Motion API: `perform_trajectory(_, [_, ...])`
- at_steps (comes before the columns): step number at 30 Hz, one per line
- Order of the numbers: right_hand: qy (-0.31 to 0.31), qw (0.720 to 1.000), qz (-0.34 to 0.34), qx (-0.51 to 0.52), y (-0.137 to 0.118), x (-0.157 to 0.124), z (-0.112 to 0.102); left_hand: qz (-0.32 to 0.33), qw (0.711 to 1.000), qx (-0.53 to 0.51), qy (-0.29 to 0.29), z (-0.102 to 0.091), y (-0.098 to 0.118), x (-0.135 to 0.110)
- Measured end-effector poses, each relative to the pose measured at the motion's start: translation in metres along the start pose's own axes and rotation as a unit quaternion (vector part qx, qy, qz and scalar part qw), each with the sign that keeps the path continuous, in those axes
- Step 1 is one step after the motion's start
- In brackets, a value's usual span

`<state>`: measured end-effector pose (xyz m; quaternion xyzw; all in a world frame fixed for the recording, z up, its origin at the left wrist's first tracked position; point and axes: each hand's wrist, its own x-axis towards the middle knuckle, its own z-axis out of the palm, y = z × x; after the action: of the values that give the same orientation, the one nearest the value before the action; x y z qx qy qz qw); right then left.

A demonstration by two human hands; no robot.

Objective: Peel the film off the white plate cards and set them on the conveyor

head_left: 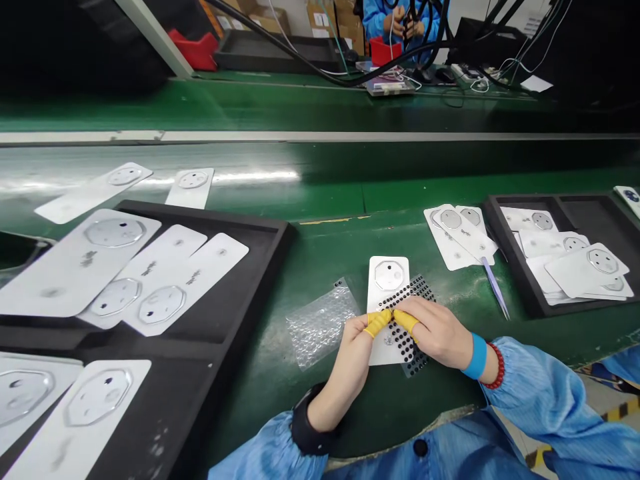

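Observation:
My left hand (356,339) and my right hand (439,332) meet fingertip to fingertip, both closed in a pinch, with yellow finger cots on. What lies between the fingertips is too small to make out. Just beneath them is a clear sheet of round black dots (416,363), partly covered by my right hand. It overlaps a white panel (376,293) with a round-cornered outline and a small dark hole near its top. Left of the panel, close to my left hand, lies a clear bubble-textured plastic sheet (320,327) with a few black dots at its upper corner.
Purple tweezers (495,288) rest right of my hands, against several stacked panels (445,250). Black trays with white panels stand at the left (255,293) and right (517,280). Two panels lie behind the left tray. Across the bench, a co-worker's hands (404,25) hold black cables.

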<state>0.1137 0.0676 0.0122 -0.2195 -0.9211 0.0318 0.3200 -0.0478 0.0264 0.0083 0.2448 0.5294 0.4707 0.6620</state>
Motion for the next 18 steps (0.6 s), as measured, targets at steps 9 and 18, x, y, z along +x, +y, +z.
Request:
perform_trajectory(9, [-0.019, 0.998, -0.053, 0.0, 0.015, -0.017, 0.008, -0.04, 0.999, 0.028, 0.004, -0.003, 0.001, 0.004])
perform_trajectory(18, [-0.024, 0.912, 0.269, 0.308, 0.032, -0.026, -0.013, 0.071, 0.993, 0.061, 0.074, -0.029, 0.007, -0.02])
